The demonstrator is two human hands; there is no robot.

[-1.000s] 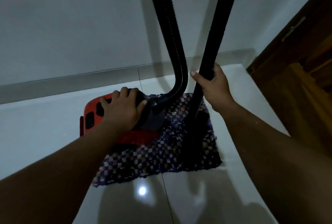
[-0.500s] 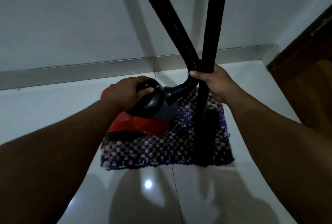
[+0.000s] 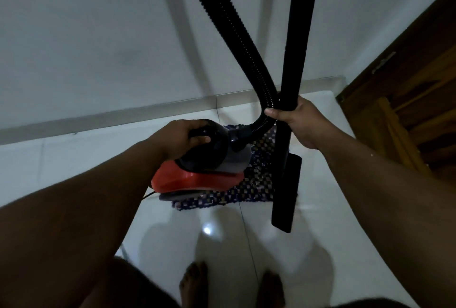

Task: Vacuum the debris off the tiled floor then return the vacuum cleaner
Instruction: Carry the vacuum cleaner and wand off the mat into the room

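Note:
The red and black vacuum cleaner (image 3: 197,179) hangs tilted above a chequered mat (image 3: 256,189), lifted off the floor. My left hand (image 3: 182,137) is shut on its black top handle. A ribbed black hose (image 3: 237,36) runs from the body up out of view. My right hand (image 3: 298,122) is shut on the upright black wand (image 3: 293,61), beside the hose's bend. The wand's flat floor nozzle (image 3: 287,196) hangs over the mat's right edge and the white tiled floor (image 3: 197,238).
A white wall (image 3: 98,36) with a grey skirting strip stands just behind the mat. A brown wooden door (image 3: 407,115) fills the right side. My bare feet (image 3: 232,285) stand on the tiles below the vacuum. A thin black cord trails under the red body.
The vacuum body has risen off the mat and tilted in my left hand. The wand and nozzle have lifted and swung toward me. The view has tipped down, showing my feet.

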